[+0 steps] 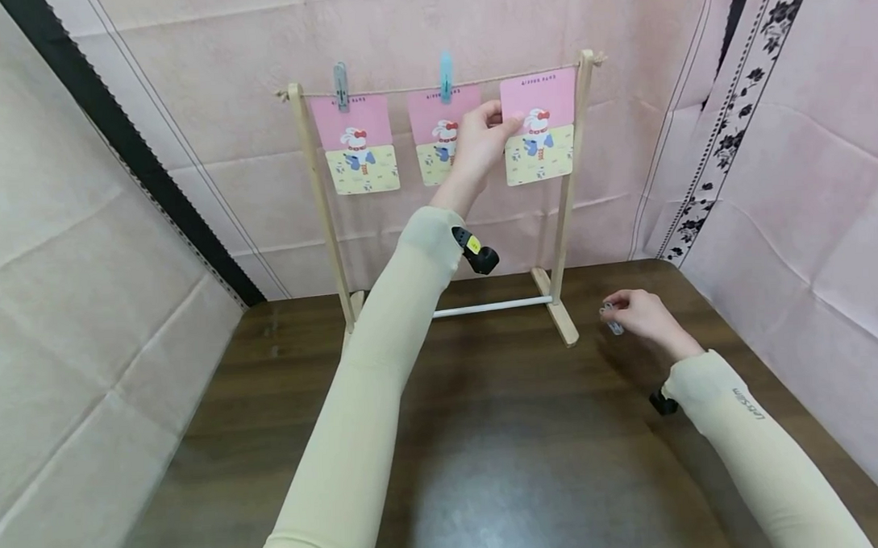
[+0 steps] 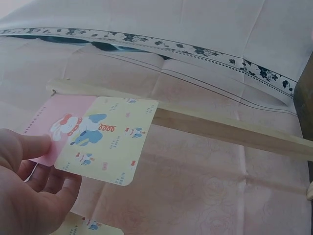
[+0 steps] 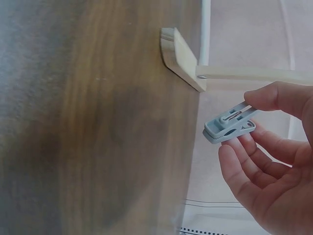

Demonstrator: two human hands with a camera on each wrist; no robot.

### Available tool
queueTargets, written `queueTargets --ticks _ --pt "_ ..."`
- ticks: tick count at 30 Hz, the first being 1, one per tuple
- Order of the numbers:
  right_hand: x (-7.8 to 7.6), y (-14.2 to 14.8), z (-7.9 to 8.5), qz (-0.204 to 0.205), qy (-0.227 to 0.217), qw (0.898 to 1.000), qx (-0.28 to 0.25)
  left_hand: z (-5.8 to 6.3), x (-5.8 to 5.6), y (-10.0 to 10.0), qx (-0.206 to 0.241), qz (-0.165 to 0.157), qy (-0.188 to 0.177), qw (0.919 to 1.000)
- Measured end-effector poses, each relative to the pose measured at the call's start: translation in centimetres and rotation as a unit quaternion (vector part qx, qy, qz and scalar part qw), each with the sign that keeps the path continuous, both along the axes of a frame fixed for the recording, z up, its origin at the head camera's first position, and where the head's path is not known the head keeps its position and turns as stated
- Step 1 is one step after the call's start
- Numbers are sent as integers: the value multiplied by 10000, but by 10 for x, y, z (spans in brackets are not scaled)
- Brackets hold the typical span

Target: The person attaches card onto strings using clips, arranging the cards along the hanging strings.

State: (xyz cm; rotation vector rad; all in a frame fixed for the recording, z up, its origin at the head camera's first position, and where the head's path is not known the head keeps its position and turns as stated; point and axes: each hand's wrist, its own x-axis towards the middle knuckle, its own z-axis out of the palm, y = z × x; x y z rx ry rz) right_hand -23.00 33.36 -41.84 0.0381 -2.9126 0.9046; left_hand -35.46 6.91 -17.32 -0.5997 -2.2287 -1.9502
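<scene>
My left hand (image 1: 480, 143) pinches the left edge of a pink and yellow card (image 1: 540, 153) between thumb and fingers, holding it up at the right end of the rope (image 1: 396, 91). In the left wrist view the thumb lies over the pink part of that card (image 2: 105, 139). Low on the right, above the table, my right hand (image 1: 647, 319) grips a grey-blue clothespin (image 3: 230, 123) between thumb and fingers. Two similar cards, a left one (image 1: 362, 164) and a middle one (image 1: 427, 137), hang from the rope under a grey clothespin (image 1: 341, 87) and a blue clothespin (image 1: 446, 78).
The rope runs between the posts of a wooden rack, whose right post (image 1: 567, 197) stands beside the held card. A white bar (image 1: 491, 307) joins its feet, and the right foot (image 1: 562, 322) rests on the brown table (image 1: 503, 433). Pale cloth (image 1: 221, 64) surrounds the table.
</scene>
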Motion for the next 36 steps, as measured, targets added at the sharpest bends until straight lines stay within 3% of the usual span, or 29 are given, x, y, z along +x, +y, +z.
queueTargets --ticks 7,16,25,36 --pt "-6 5 10 -31 30 10000 80 -1 0 0 -83 -22 -57 9999" --pt "-13 9 40 -171 191 9995 178 0 0 1 -131 -42 -84 9999" --pt "-17 10 59 -136 408 9989 163 2 -1 3 -94 -67 -106 9999" --pt "-16 -2 111 -191 913 9956 -65 3 -1 2 -54 -41 -176 9998"
